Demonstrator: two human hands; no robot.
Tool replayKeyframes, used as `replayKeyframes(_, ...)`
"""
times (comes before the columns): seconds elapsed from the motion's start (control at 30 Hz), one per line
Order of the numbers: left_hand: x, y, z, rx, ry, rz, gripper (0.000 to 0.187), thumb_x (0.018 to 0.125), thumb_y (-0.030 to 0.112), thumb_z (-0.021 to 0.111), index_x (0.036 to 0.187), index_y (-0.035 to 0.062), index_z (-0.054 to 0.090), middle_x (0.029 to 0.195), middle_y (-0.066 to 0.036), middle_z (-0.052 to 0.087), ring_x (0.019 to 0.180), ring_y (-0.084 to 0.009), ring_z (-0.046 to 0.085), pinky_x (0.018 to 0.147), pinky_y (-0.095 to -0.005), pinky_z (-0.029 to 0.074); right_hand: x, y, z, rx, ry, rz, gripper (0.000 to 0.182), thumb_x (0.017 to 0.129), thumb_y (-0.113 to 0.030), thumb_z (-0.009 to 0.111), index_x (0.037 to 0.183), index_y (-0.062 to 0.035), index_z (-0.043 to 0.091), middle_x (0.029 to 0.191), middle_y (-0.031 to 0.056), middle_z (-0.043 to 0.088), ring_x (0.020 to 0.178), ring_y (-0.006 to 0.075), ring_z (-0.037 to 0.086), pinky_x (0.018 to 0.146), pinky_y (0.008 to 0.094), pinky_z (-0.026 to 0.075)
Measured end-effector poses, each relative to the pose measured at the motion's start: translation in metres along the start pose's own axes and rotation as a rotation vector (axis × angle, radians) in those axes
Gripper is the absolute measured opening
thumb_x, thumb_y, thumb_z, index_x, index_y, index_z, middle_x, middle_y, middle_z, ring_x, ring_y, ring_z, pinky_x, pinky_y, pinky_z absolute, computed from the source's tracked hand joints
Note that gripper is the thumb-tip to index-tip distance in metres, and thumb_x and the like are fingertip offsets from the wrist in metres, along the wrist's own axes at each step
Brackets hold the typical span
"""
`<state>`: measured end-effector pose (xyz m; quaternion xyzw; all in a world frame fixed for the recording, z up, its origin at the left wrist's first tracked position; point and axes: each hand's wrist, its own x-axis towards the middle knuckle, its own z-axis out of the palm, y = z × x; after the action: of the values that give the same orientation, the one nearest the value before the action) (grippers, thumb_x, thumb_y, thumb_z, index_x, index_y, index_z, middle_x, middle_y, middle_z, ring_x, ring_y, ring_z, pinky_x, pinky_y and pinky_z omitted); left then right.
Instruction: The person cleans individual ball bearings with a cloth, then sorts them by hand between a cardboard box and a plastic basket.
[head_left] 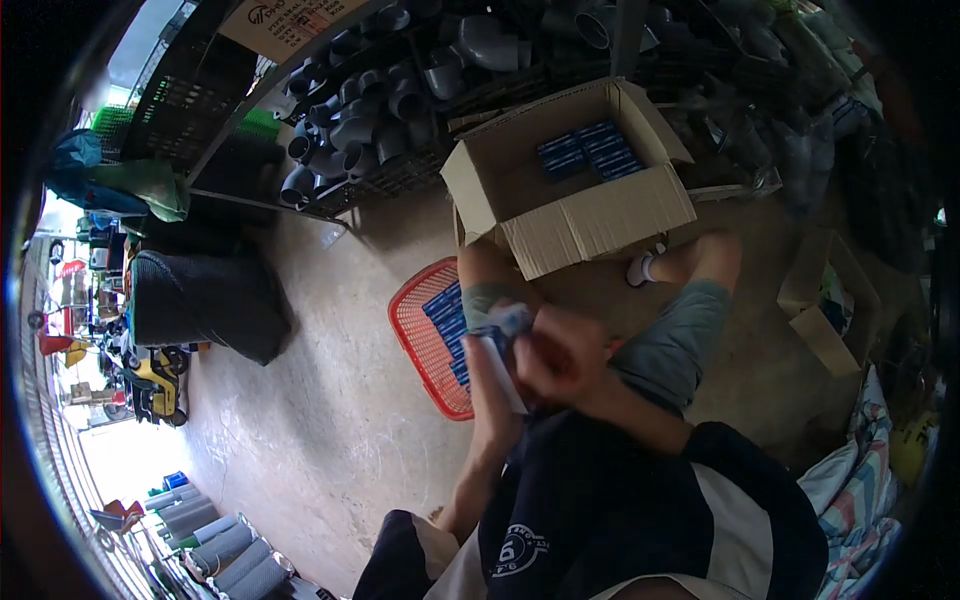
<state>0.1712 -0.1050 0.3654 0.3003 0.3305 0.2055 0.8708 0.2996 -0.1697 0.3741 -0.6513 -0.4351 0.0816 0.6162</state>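
My left hand (490,390) is wrapped round a small blue-and-white box (504,374), held upright in front of my lap. Close beside it, my right hand (562,352) is curled and smeared by motion; what its fingers hold, if anything, is hidden. A red plastic basket (408,335) with rows of small blue boxes (447,318) stands on the floor at my left leg, partly behind my left hand. In front of my legs sits an open cardboard carton (600,218), with several more blue boxes (590,150) lying inside.
Grey pipe fittings (365,120) fill black crates on a rack behind the carton. A dark rolled net (205,305) stands on the left. Another opened carton (830,310) and a striped sack (860,480) lie on the right. Mesh rolls (235,560) lie at lower left.
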Motion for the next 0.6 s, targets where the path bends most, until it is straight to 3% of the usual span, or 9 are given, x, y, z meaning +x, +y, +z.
replayKeyframes(0.07,-0.008,-0.019,0.013,0.13,0.266,0.029,0.064,0.1,0.067,0.037,0.122,0.0105,0.058,0.098,-0.008,0.067,0.086,-0.0205,0.067,0.079,-0.0329,0.057,0.018,0.001,-0.006,0.085,-0.004,0.173,0.024,0.083,-0.022,0.072,0.072,-0.0078,0.057,0.065,0.0092,0.057,0.057,0.0254,0.06,0.05,0.0346,0.045)
replayKeyframes(0.1,-0.006,-0.019,0.014,0.108,0.258,0.057,0.066,0.1,0.068,0.037,0.123,0.0104,0.058,0.099,-0.007,0.067,0.088,-0.0202,0.067,0.081,-0.0327,0.056,0.022,0.0,-0.008,0.129,-0.004,0.256,0.022,0.083,-0.021,0.071,0.072,-0.008,0.057,0.065,0.0093,0.057,0.058,0.0261,0.06,0.05,0.0351,0.045)
replayKeyframes(0.2,0.004,0.005,0.03,0.006,0.193,0.023,0.072,0.098,0.071,0.038,0.132,0.0091,0.055,0.109,-0.006,0.067,0.1,-0.0182,0.065,0.09,-0.0317,0.053,0.014,-0.009,-0.005,-0.201,-0.068,-0.267,0.021,0.08,-0.021,0.072,0.072,-0.0091,0.056,0.065,0.0089,0.055,0.058,0.0275,0.059,0.053,0.0374,0.045)
replayKeyframes(0.3,0.001,0.01,0.013,0.097,0.103,-0.009,0.075,0.104,0.063,0.03,0.146,0.0026,0.042,0.134,-0.011,0.056,0.125,-0.0194,0.053,0.107,-0.0321,0.039,-0.001,0.009,-0.005,-0.069,-0.131,-0.279,0.024,0.077,-0.022,0.073,0.07,-0.0103,0.053,0.063,0.0083,0.05,0.058,0.0273,0.056,0.056,0.0388,0.044)
replayKeyframes(0.33,0.004,-0.005,0.003,0.007,0.0,-0.053,0.074,0.104,0.063,0.028,0.148,0.0044,0.04,0.136,-0.013,0.055,0.127,-0.0194,0.051,0.108,-0.0318,0.038,0.002,0.009,-0.007,-0.047,-0.13,-0.253,0.025,0.077,-0.022,0.073,0.07,-0.0106,0.053,0.063,0.0081,0.049,0.058,0.0271,0.055,0.057,0.039,0.044)
replayKeyframes(0.4,0.0,-0.033,0.001,0.292,0.169,0.093,0.07,0.103,0.064,0.033,0.14,0.0068,0.048,0.126,-0.009,0.062,0.111,-0.0191,0.061,0.097,-0.0335,0.048,0.026,0.013,-0.013,-0.066,-0.064,-0.124,0.027,0.076,-0.024,0.074,0.069,-0.0111,0.051,0.063,0.0075,0.048,0.057,0.0264,0.054,0.057,0.0389,0.043)
replayKeyframes(0.5,0.005,-0.036,-0.005,0.139,0.16,0.083,0.065,0.105,0.059,0.031,0.14,0.0064,0.048,0.128,-0.009,0.061,0.112,-0.0203,0.061,0.099,-0.0344,0.049,0.029,0.007,-0.012,-0.135,-0.081,-0.273,0.026,0.076,-0.024,0.073,0.07,-0.0108,0.052,0.062,0.0072,0.048,0.057,0.0261,0.054,0.057,0.0387,0.043)
replayKeyframes(0.57,0.001,0.001,0.006,-0.027,-0.019,0.006,0.074,0.105,0.062,0.026,0.146,0.0026,0.041,0.137,-0.012,0.054,0.124,-0.0217,0.054,0.108,-0.0328,0.04,0.007,0.003,-0.008,-0.113,-0.15,-0.332,0.027,0.075,-0.024,0.075,0.069,-0.0103,0.052,0.063,0.0072,0.052,0.057,0.0263,0.056,0.057,0.0368,0.045)
replayKeyframes(0.6,0.003,0.004,0.01,0.001,0.127,0.034,0.075,0.104,0.063,0.026,0.144,0.0019,0.044,0.135,-0.012,0.056,0.123,-0.022,0.054,0.108,-0.033,0.04,-0.004,0.001,-0.005,-0.067,-0.171,-0.323,0.027,0.075,-0.024,0.075,0.069,-0.0103,0.053,0.063,0.0072,0.053,0.058,0.0261,0.057,0.057,0.0364,0.045)
